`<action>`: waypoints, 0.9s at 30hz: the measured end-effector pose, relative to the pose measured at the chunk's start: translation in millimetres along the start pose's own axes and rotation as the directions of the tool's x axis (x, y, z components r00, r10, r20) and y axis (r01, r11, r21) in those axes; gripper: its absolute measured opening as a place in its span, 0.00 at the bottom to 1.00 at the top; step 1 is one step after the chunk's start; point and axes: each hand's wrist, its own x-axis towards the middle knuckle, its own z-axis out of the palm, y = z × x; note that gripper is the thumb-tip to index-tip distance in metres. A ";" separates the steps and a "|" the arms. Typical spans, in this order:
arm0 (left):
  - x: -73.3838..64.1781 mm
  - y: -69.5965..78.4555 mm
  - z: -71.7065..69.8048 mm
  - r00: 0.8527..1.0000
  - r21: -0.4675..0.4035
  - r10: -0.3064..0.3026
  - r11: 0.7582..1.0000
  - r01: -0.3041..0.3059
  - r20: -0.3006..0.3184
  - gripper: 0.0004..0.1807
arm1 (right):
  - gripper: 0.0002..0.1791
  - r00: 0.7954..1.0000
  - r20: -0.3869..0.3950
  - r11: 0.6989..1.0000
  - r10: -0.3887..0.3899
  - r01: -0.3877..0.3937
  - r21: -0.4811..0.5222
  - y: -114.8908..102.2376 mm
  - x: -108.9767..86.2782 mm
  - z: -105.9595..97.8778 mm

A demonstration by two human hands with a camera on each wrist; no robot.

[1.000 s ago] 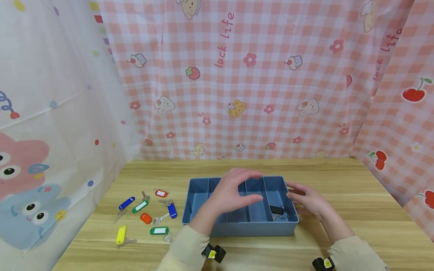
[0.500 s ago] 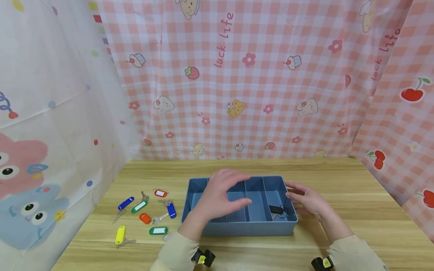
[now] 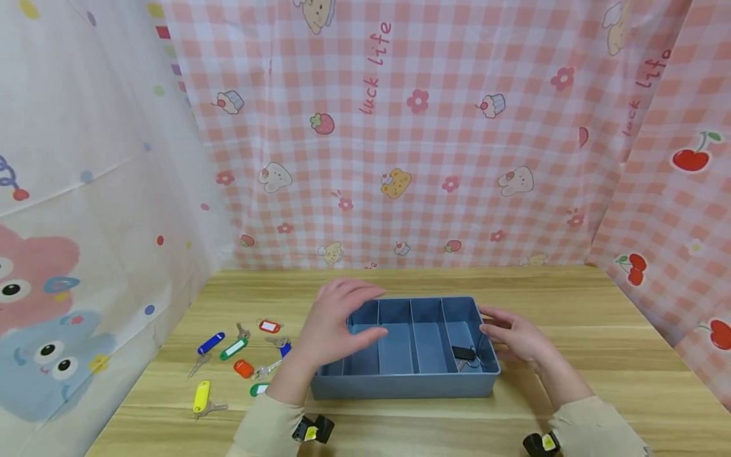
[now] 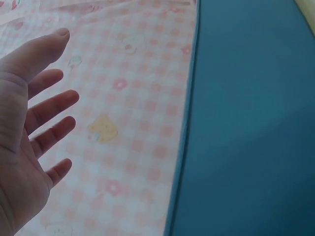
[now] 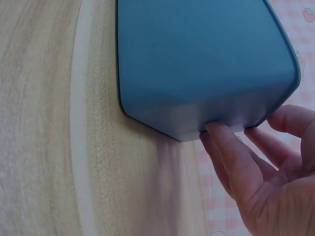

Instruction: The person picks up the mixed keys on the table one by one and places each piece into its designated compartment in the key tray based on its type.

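Observation:
A blue-grey divided organizer box point(image 3: 408, 386) stands on the wooden table. In its rightmost compartment lies a key with a black tag point(image 3: 463, 353) and a ring. My left hand point(image 3: 337, 327) is held over the box's left end, thumb and fingers spread apart with nothing between them; it hides part of that end. The left wrist view shows the same hand point(image 4: 34, 118) apart from the box wall. At the opposite end my right hand point(image 3: 518, 336) rests its fingers against the outer wall, thumb near the rim; the right wrist view shows these fingers point(image 5: 234, 157) fairly straight.
Several tagged keys lie left of the box: a yellow tag point(image 3: 202, 397), a blue tag point(image 3: 211, 343), green tags point(image 3: 234, 348), and red ones point(image 3: 270, 326). A checked curtain point(image 3: 422, 146) hangs behind the table.
My left hand has moved left across the box, from its middle to its left end, and now covers some keys. The right hand stays at the right wall.

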 end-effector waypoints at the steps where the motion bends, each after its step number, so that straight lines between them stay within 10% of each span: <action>1: -1.4 -2.1 -2.6 1.000 0.009 -0.002 1.000 0.002 -0.004 0.30 | 0.33 1.000 -0.002 1.000 0.003 -0.003 -0.001 -0.2 0.0 0.2; 27: -66.7 -61.5 -51.5 0.981 0.131 -0.172 0.974 0.183 -0.087 0.30 | 0.32 1.000 -0.010 1.000 0.010 -0.010 -0.024 0.8 1.8 -0.7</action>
